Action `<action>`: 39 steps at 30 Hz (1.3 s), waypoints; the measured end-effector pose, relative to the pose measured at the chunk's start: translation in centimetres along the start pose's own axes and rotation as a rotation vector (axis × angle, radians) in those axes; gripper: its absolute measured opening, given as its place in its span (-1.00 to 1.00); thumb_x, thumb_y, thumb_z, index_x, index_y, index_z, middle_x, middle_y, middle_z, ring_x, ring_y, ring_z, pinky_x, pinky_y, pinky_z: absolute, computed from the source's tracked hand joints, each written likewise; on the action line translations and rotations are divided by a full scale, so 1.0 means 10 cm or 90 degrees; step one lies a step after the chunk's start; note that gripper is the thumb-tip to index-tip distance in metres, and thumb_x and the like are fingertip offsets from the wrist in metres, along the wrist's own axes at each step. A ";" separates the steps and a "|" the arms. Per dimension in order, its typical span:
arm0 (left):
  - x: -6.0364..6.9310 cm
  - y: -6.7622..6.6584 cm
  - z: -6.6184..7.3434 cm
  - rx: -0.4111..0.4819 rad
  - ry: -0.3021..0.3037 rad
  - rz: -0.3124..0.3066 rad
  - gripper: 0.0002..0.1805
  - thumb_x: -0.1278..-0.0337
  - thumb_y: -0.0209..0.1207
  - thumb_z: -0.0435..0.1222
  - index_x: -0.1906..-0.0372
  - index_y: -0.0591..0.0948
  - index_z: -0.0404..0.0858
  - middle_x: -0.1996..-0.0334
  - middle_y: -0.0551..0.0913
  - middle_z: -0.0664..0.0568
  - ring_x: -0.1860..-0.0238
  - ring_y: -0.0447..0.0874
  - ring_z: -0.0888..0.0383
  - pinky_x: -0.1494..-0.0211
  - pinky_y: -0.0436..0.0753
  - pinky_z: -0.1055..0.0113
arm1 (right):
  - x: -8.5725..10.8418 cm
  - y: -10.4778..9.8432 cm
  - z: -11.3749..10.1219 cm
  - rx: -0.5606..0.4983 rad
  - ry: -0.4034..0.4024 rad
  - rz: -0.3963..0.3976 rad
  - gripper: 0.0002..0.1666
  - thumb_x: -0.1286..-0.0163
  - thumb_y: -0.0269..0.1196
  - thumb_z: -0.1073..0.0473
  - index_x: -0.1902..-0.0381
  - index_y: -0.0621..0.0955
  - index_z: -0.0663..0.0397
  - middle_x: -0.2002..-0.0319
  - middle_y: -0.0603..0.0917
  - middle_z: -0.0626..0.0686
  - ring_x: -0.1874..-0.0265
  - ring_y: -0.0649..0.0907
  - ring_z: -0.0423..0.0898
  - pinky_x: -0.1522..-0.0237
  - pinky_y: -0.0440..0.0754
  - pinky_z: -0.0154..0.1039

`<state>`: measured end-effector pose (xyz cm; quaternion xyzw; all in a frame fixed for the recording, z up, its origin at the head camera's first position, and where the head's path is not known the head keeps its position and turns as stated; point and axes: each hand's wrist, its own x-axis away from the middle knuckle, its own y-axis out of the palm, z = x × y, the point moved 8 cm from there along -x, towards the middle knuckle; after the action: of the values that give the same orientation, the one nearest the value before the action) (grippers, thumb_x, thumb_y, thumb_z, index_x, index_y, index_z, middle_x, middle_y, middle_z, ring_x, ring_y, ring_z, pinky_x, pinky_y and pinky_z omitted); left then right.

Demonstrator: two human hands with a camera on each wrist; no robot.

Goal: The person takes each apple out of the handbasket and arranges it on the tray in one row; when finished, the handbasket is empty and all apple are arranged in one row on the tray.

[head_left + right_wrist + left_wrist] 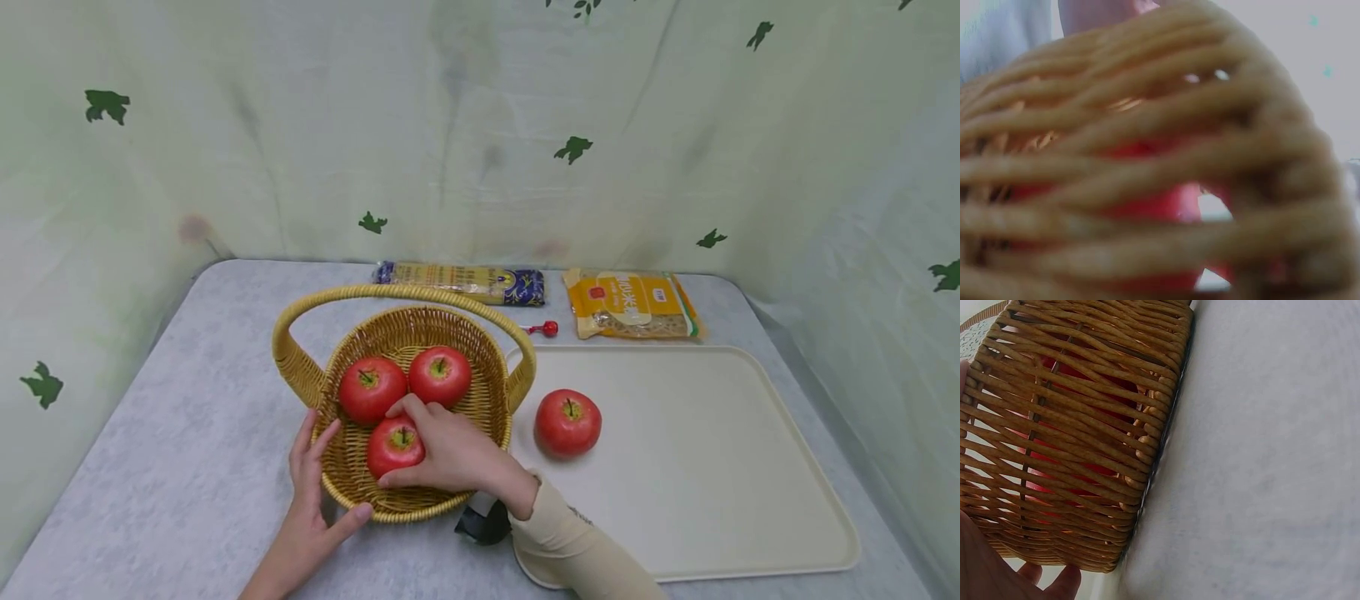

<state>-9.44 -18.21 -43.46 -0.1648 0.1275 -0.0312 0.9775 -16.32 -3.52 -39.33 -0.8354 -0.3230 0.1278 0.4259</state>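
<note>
Gripping front apple point(393, 452) in basket point(420, 323), right hand point(455, 450) lay left of loose apple point(567, 424) on tray point(705, 467); left hand point(308, 504), fingers spread, touched basket

Head view forward and down from above, wrist views close outside the same wicker basket point(416, 329).

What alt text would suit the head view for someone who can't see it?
A person's right hand grips an apple inside a basket with two more apples, while the left hand is at the basket's side. A fourth apple sits on a tray to the right; two packets lie behind.
</note>
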 end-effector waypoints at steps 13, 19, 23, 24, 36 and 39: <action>-0.01 0.01 -0.03 -0.007 -0.018 -0.005 0.07 0.09 0.33 -0.45 -0.49 -0.03 -0.06 -0.45 -0.46 0.18 -0.42 -0.52 0.10 -0.15 -0.21 -0.43 | 0.18 -0.26 0.00 -0.084 0.005 0.084 -0.21 -0.05 0.29 -0.42 -0.20 0.31 -0.41 -0.06 0.37 -0.05 0.12 0.53 -0.14 0.15 0.52 -0.16; -0.01 0.02 -0.01 0.000 -0.004 0.002 0.04 0.08 0.31 -0.47 -0.49 -0.01 -0.10 -0.46 -0.44 0.15 -0.42 -0.51 0.08 -0.18 -0.21 -0.39 | 0.28 -0.34 -0.01 -0.124 -0.022 0.140 -0.24 -0.07 0.35 -0.31 -0.20 0.31 -0.45 -0.09 0.28 -0.07 0.07 0.50 -0.13 0.17 0.54 -0.16; -0.01 0.01 0.00 -0.001 -0.004 0.007 0.02 0.07 0.30 -0.47 -0.49 0.00 -0.12 -0.46 -0.44 0.14 -0.42 -0.51 0.09 -0.18 -0.23 -0.39 | 0.34 -0.38 -0.03 -0.137 -0.039 0.175 -0.25 -0.07 0.37 -0.27 -0.20 0.33 -0.46 -0.09 0.25 -0.06 0.01 0.46 -0.11 0.15 0.54 -0.15; -0.01 0.01 0.00 -0.002 -0.004 0.009 0.02 0.06 0.30 -0.47 -0.49 0.00 -0.12 -0.46 -0.44 0.14 -0.42 -0.50 0.09 -0.18 -0.23 -0.39 | 0.35 -0.39 -0.03 -0.144 -0.043 0.183 -0.25 -0.07 0.37 -0.26 -0.20 0.33 -0.46 -0.10 0.24 -0.06 -0.01 0.45 -0.11 0.14 0.54 -0.14; 0.00 0.00 0.00 -0.019 -0.021 0.007 0.01 0.03 0.30 -0.43 -0.49 -0.02 -0.07 -0.45 -0.45 0.16 -0.42 -0.51 0.13 -0.17 -0.22 -0.41 | 0.49 -0.50 -0.06 -0.211 -0.104 0.275 -0.23 -0.02 0.46 -0.14 -0.20 0.40 -0.44 -0.16 0.26 -0.11 -0.18 0.29 -0.19 0.05 0.51 -0.13; 0.00 0.00 0.01 -0.016 -0.019 0.008 0.02 0.03 0.30 -0.44 -0.49 -0.02 -0.08 -0.45 -0.45 0.16 -0.42 -0.51 0.12 -0.17 -0.22 -0.40 | 0.54 -0.52 -0.05 -0.220 -0.108 0.290 -0.21 -0.01 0.47 -0.13 -0.20 0.39 -0.44 -0.17 0.26 -0.15 -0.18 0.29 -0.19 0.04 0.50 -0.14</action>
<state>-9.46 -18.18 -43.40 -0.1764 0.1145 -0.0210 0.9774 -14.24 1.89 -34.57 -0.9329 -0.1786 0.2323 0.2093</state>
